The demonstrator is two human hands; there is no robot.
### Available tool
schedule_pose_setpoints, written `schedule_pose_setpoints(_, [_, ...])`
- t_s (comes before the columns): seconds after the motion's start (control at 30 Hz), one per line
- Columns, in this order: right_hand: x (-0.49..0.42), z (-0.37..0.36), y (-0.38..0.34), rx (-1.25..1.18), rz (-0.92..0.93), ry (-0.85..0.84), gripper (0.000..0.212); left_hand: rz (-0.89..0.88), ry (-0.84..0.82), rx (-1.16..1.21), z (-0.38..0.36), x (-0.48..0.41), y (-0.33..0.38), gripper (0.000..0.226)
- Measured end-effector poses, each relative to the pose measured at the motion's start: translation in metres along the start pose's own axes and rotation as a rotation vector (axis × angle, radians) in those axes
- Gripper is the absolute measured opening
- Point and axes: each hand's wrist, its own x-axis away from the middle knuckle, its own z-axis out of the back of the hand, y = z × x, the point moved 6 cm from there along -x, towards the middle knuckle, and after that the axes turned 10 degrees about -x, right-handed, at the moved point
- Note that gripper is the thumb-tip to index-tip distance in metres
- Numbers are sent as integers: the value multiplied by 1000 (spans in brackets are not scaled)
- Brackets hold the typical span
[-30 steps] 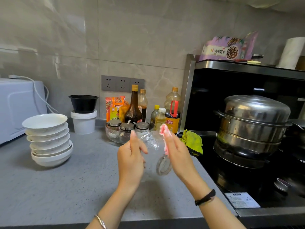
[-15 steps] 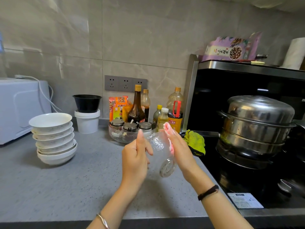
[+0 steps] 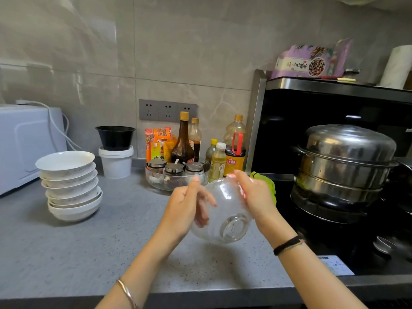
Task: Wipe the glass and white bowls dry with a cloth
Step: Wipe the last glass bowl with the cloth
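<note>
Soft light, blurry hands, fisheye edges.

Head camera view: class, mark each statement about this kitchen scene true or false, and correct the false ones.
1. The left hand grips the glass bowl, lifted off the counter. True.
2. The white bowls lie spread singly along the counter. False: they stand in one stack at the left.
3. The right hand presses a pink cloth against the glass bowl. True.
4. The steel pot stands without a lid. False: its lid is on.

Raised together, left grip (image 3: 187,208) and right grip (image 3: 256,197) curl inward.
</note>
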Motion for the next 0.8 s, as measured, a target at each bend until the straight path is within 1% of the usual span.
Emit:
schedule_pose_setpoints(0.07, [2, -6, -4, 90, 78, -58, 53, 14, 7, -41, -4, 0, 2, 65])
schedule_pose_setpoints(0.1, [5, -8, -6, 106, 103, -72, 55, 10, 43, -66, -4, 1, 3, 64])
schedule_pose_setpoints(0.13, [8, -10, -8, 101, 135, -92, 53, -2, 80, -80, -3, 2, 4, 63])
schedule_pose_setpoints(0.17, [12, -13, -10, 89, 170, -120, 47, -15, 109, -77, -3, 4, 5, 62])
schedule_pose_setpoints(0.23, [21, -20, -12, 113, 243, -180, 26, -17, 155, -49, -1, 7, 3, 61])
schedule_pose_setpoints(0.27, [25, -22, -10, 159, 286, -200, 24, -8, 181, -35, 0, 8, 1, 60])
schedule_pose_setpoints(0.33, [38, -28, -8, 303, 417, -219, 35, -3, 238, -22, 2, 10, -3, 59])
schedule_pose_setpoints(0.43, [59, -45, -7, 602, 643, -236, 38, -10, 294, -18, 2, 12, -5, 58])
schedule_pose_setpoints(0.47, [57, -46, -4, 634, 677, -222, 39, -7, 301, -9, 1, 13, -6, 57])
schedule_pose_setpoints(0.5, [51, -44, -3, 606, 665, -212, 38, -4, 306, 5, 0, 15, -6, 56])
schedule_pose_setpoints(0.53, [42, -39, -1, 517, 594, -204, 34, 1, 310, 20, 0, 16, -7, 56])
schedule_pose_setpoints(0.63, [19, -25, 9, 128, 304, -232, 24, 10, 338, 51, 2, 20, -6, 59])
schedule_pose_setpoints(0.67, [18, -24, 11, 68, 262, -230, 23, 6, 348, 46, 2, 20, -5, 59])
schedule_pose_setpoints(0.7, [21, -23, 10, 68, 269, -223, 24, 2, 356, 37, 3, 20, -4, 59])
schedule_pose_setpoints(0.73, [26, -24, 7, 125, 302, -217, 27, -3, 363, 31, 4, 19, -3, 59])
schedule_pose_setpoints(0.8, [39, -30, -1, 316, 409, -230, 30, -17, 377, 21, 3, 17, -3, 59])
